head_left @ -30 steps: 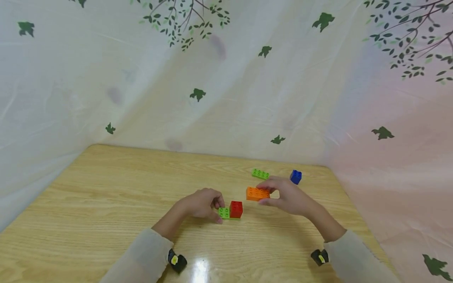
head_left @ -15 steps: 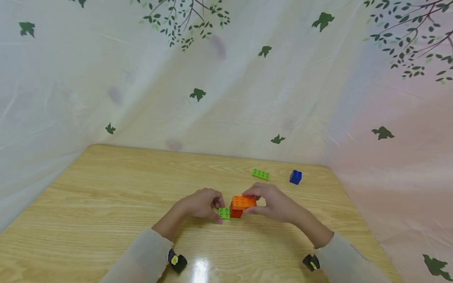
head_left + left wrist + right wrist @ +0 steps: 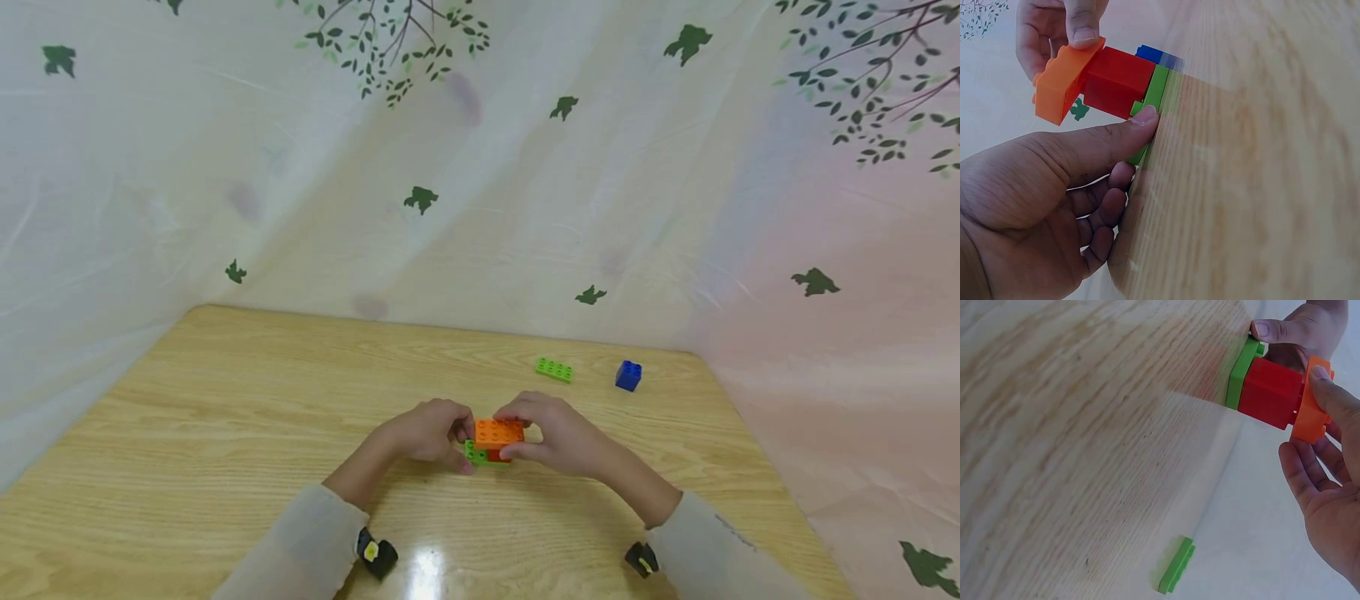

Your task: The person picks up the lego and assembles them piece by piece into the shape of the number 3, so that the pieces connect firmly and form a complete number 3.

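My left hand [image 3: 429,431] pinches the left end of a flat green building plate [image 3: 476,452] that lies on the table. On the plate's right half stands a red block [image 3: 1270,392]. Between thumb and fingers my right hand [image 3: 558,435] holds an orange block [image 3: 498,433] over the red one. In the left wrist view the orange block [image 3: 1063,84] sits slightly tilted against the top of the red block [image 3: 1119,80]. Red studs show in the narrow gap between them in the right wrist view. From the head, the orange block covers most of the red one.
A second flat green plate [image 3: 554,370] lies on the wooden table [image 3: 300,383] behind my right hand. To its right stands a blue block [image 3: 628,376]. A pale curtain [image 3: 480,208] with leaf prints hangs along the table's back edge.
My right hand has brought the orange block left and toward me, from beside the red block to over it. My left hand has stayed on the green plate.
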`<state>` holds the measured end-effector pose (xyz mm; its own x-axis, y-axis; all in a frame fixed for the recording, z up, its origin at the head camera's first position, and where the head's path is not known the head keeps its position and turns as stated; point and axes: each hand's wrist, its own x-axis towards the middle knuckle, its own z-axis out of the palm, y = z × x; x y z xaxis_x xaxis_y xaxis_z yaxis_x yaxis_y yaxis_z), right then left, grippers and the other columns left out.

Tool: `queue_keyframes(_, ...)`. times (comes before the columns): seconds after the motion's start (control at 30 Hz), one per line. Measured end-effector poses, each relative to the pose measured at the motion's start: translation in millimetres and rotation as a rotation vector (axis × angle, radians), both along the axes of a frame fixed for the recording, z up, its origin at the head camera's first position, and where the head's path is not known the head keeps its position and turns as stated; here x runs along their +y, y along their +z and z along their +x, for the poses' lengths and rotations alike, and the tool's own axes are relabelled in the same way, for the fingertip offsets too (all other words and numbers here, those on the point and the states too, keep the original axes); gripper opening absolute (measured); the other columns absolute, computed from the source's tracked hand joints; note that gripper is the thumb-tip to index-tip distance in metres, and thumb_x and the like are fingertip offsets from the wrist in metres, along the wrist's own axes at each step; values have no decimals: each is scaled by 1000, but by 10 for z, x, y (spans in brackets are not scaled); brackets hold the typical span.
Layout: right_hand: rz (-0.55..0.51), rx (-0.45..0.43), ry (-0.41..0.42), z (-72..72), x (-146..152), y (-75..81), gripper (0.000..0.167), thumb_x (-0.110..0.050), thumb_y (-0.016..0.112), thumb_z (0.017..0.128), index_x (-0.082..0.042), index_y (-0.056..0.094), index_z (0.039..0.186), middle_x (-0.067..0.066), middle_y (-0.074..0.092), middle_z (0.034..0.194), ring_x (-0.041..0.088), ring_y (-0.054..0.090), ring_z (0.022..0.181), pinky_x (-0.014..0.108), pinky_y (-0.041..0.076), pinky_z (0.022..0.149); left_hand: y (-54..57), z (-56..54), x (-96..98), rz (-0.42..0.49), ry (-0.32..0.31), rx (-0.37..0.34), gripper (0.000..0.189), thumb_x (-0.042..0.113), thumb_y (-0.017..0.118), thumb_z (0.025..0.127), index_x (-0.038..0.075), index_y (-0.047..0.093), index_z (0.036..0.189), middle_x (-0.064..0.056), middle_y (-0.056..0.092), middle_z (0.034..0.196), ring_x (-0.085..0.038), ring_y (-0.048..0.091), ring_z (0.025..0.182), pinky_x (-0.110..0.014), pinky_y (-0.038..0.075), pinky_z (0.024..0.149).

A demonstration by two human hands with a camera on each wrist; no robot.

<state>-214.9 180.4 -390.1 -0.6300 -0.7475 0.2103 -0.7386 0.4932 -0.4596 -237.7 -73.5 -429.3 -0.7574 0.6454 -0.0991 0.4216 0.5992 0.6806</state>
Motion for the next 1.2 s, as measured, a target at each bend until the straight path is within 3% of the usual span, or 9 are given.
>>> queue_keyframes(1.2,64,-36,-54,2,-80,87,36,-27,81,90,-11,71,121,-5,68,107,10,59,94,39,56,82,-22,-8,11,0,2,17,39,30,93,77,12,61,92,4,55,80,-13,50,75,-31,42,68)
